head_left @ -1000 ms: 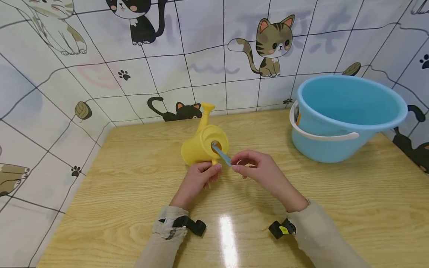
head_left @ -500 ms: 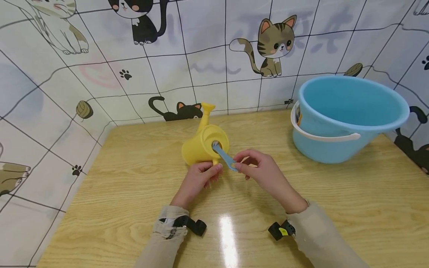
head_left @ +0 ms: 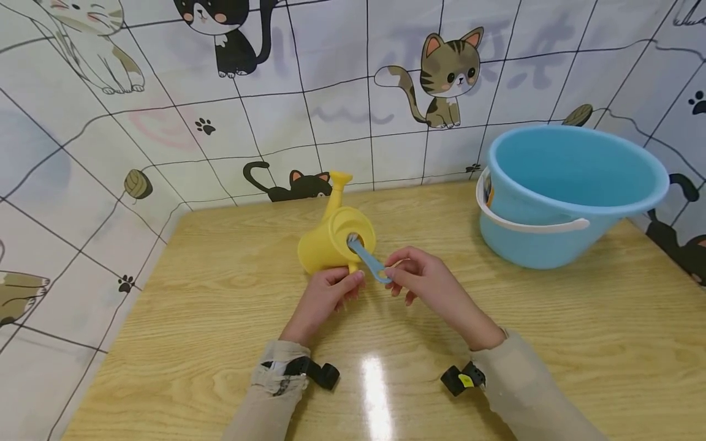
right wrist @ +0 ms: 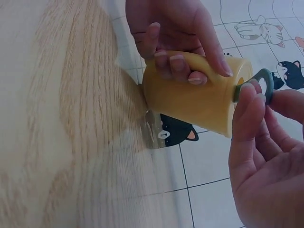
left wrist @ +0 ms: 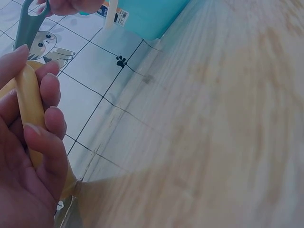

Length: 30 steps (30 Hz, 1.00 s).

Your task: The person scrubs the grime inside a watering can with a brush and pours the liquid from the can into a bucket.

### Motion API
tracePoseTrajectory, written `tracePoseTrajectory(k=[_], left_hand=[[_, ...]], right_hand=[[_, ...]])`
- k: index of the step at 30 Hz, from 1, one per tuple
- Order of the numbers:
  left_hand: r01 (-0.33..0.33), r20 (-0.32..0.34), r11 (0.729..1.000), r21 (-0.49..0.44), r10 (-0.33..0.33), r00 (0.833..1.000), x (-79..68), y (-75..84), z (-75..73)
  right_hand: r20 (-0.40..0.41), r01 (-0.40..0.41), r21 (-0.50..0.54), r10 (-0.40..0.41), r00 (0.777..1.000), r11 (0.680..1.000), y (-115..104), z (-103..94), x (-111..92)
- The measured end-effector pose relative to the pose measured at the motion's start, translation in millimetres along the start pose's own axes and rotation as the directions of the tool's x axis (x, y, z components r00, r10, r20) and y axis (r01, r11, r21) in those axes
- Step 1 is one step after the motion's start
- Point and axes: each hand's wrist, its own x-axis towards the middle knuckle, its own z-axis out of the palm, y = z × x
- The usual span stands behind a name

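Note:
A yellow watering can (head_left: 317, 250) stands on the table, its round opening facing up and its spout towards the wall. My left hand (head_left: 328, 300) grips the can's handle (left wrist: 31, 102), with fingers curled round it in the left wrist view. From the opening sticks a blue tool with a looped handle (head_left: 368, 260); its other end is hidden inside the can, so its kind does not show. My right hand (head_left: 432, 282) pinches the loop, which looks dark green in the right wrist view (right wrist: 269, 85), between thumb and fingers.
A light blue bucket (head_left: 543, 242) with a white carrying handle (head_left: 529, 226) stands at the back right of the wooden table (head_left: 220, 343). A cloth or sheet wall (head_left: 342, 141) printed with cats and grid lines closes off the back and sides.
My right hand has moved slightly right and down, and its grasp now covers the tip of the blue loop. Slightly more of the blue handle shows. My left hand and the can stay in place.

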Motion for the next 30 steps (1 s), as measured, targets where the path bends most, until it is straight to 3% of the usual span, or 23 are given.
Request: tracePoseTrajectory(k=[11,19,25,30], left_hand=[[0.021,0.012,1.000,-0.013,-0.021,1.000,-1.2,3.1,0.2],[0.001,0.020,1.000,0.008,-0.001,1.000,-10.4,25.2,-0.2],[0.008,0.014,1.000,0.017,-0.008,1.000,-12.2,28.0,-0.4],[0.008,0.030,0.999,0.031,-0.009,1.000,-11.9,26.6,-1.0]], right_hand=[[0.009,0.009,0.020,-0.009,1.000,1.000,-2.0,-1.5,-2.2],[0.119,0.042,-0.053,-0.035,0.992,0.998,-5.4,-0.8,-3.8],[0.159,0.057,-0.094,-0.042,0.986,0.994,-6.0,1.6,-4.5],[0.144,0.074,-0.114,-0.057,0.988,0.991,-2.9,3.0,-3.0]])
